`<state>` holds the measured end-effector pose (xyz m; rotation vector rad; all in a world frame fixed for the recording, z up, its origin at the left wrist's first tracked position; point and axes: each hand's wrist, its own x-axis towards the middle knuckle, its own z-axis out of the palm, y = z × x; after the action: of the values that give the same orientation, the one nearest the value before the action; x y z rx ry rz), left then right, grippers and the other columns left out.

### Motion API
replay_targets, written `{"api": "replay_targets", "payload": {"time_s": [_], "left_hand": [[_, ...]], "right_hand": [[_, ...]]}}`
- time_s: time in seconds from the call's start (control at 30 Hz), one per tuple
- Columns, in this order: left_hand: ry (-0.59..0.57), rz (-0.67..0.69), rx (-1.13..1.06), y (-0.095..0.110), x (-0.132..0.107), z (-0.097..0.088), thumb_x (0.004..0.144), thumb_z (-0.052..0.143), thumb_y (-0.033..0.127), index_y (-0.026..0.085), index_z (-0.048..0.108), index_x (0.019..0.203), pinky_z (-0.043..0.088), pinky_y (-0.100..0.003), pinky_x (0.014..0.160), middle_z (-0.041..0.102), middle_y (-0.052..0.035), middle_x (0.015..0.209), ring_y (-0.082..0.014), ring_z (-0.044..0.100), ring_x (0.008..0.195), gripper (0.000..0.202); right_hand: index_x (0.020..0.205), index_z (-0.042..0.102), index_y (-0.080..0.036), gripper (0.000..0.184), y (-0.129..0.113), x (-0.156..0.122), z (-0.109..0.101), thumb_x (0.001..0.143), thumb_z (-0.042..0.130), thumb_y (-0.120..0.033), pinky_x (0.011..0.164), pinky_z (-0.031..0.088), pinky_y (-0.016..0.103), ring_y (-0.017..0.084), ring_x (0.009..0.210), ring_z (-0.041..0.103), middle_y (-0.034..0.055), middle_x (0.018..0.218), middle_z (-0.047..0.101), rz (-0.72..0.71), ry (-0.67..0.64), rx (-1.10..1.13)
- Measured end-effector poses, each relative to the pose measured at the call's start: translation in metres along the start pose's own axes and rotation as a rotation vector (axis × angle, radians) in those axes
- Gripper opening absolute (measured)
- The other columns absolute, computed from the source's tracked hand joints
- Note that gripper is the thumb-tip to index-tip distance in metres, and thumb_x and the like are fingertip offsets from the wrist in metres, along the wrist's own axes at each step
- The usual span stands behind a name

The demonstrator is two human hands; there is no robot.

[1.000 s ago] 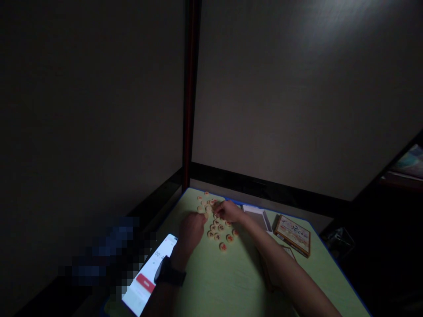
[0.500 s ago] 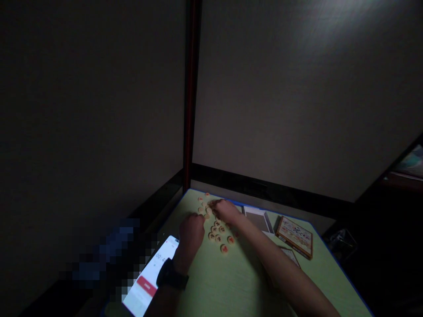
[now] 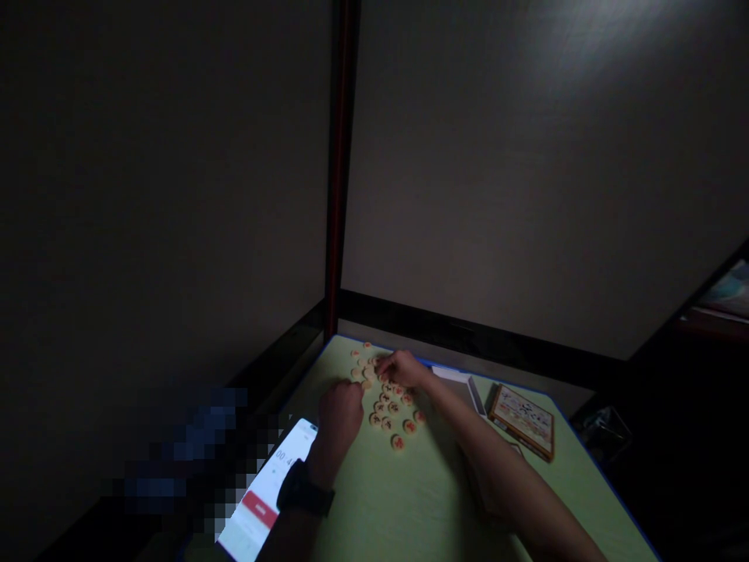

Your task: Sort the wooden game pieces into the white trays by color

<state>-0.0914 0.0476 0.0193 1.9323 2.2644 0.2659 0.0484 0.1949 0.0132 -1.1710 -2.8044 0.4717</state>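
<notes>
Several round wooden game pieces (image 3: 388, 406) with red and dark characters lie scattered on a green table (image 3: 409, 499). My left hand (image 3: 340, 411), with a dark watch on the wrist, rests knuckles up at the left edge of the pieces, fingers curled; what it holds is hidden. My right hand (image 3: 401, 368) reaches over the far pieces with its fingers bent down onto them, pinching at a piece.
A lit phone (image 3: 266, 488) with a timer screen lies at the table's near left. An open white box (image 3: 468, 386) and its decorated lid (image 3: 523, 420) sit to the right. A dark red post (image 3: 339, 168) stands behind the table corner. The room is dim.
Both hands stay among the pieces with only small shifts. My right hand has edged slightly over the far pieces, and the view has shifted a little.
</notes>
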Motion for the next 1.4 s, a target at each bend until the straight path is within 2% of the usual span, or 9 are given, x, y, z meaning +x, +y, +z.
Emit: {"api": "replay_targets", "payload": {"time_s": [0.37,0.47,0.6,0.8,1.0,1.13,1.23,1.33,1.4], "left_hand": [[-0.002,-0.005,0.004,0.000,0.001,-0.001,0.098,0.037,0.016,0.013,0.073,0.100,0.049,-0.031,0.077,0.071,-0.0164,0.097,-0.0240,0.068,0.093,0.036],[0.006,0.002,0.005,-0.001,0.002,0.001,0.098,0.037,0.016,0.013,0.073,0.100,0.048,-0.031,0.077,0.071,-0.0160,0.097,-0.0242,0.068,0.095,0.036],[-0.008,-0.010,-0.002,-0.001,0.002,0.002,0.098,0.035,0.017,0.014,0.073,0.100,0.048,-0.031,0.075,0.071,-0.0153,0.100,-0.0241,0.068,0.094,0.038],[-0.012,-0.006,0.015,-0.001,0.001,-0.001,0.097,0.035,0.016,0.015,0.073,0.100,0.047,-0.029,0.076,0.072,-0.0143,0.098,-0.0219,0.068,0.093,0.038],[-0.010,0.005,0.003,0.001,0.000,-0.001,0.098,0.036,0.017,0.014,0.073,0.101,0.048,-0.030,0.076,0.072,-0.0146,0.099,-0.0229,0.069,0.094,0.038],[-0.001,0.014,0.003,0.003,-0.001,0.000,0.098,0.037,0.015,0.014,0.074,0.100,0.049,-0.031,0.076,0.072,-0.0145,0.098,-0.0236,0.069,0.094,0.037],[0.000,0.027,0.010,0.006,-0.002,0.001,0.097,0.037,0.014,0.015,0.073,0.101,0.050,-0.031,0.077,0.071,-0.0141,0.098,-0.0232,0.069,0.093,0.036],[-0.016,0.035,0.014,0.009,-0.004,0.002,0.096,0.038,0.013,0.015,0.073,0.101,0.050,-0.031,0.077,0.071,-0.0143,0.098,-0.0233,0.068,0.094,0.035],[-0.017,0.045,0.010,0.011,-0.004,0.003,0.096,0.039,0.012,0.015,0.073,0.100,0.050,-0.031,0.077,0.071,-0.0144,0.098,-0.0238,0.068,0.095,0.034]], "right_hand": [[0.084,0.081,-0.019,0.036,0.014,0.001,0.002,0.072,0.054,0.001,0.073,0.047,0.020,0.016,0.078,0.071,-0.0002,0.079,0.078,0.045,0.046,0.001],[0.097,0.078,-0.017,0.033,0.008,0.005,-0.004,0.080,0.053,-0.005,0.081,0.046,0.022,0.019,0.092,0.070,0.0057,0.096,0.077,0.043,0.091,-0.051],[0.115,0.072,-0.022,0.035,-0.008,0.012,-0.006,0.084,0.057,-0.015,0.088,0.045,0.025,0.022,0.112,0.064,0.0089,0.126,0.068,0.033,0.119,-0.117],[0.094,0.073,-0.019,0.023,-0.023,0.017,0.001,0.086,0.053,-0.014,0.082,0.045,0.027,0.023,0.100,0.067,0.0122,0.111,0.072,0.064,0.083,-0.180],[0.108,0.068,-0.018,0.028,0.009,0.018,-0.014,0.083,0.057,-0.011,0.072,0.043,0.023,0.019,0.091,0.067,0.0084,0.100,0.074,0.152,0.147,-0.100],[0.104,0.068,-0.016,0.022,0.028,0.019,-0.017,0.085,0.059,-0.009,0.072,0.044,0.023,0.016,0.087,0.067,0.0064,0.094,0.074,0.203,0.163,-0.038],[0.100,0.067,-0.015,0.011,0.031,0.023,-0.007,0.090,0.064,-0.019,0.078,0.050,0.028,0.016,0.087,0.066,0.0048,0.096,0.071,0.192,0.118,-0.021],[0.103,0.066,-0.015,0.021,0.031,0.027,0.000,0.094,0.063,-0.033,0.079,0.056,0.036,0.017,0.089,0.066,0.0046,0.103,0.068,0.176,0.047,-0.036],[0.105,0.066,-0.015,0.023,0.031,0.029,-0.001,0.094,0.063,-0.035,0.080,0.057,0.037,0.018,0.090,0.066,0.0050,0.106,0.068,0.159,0.012,-0.053]]}}
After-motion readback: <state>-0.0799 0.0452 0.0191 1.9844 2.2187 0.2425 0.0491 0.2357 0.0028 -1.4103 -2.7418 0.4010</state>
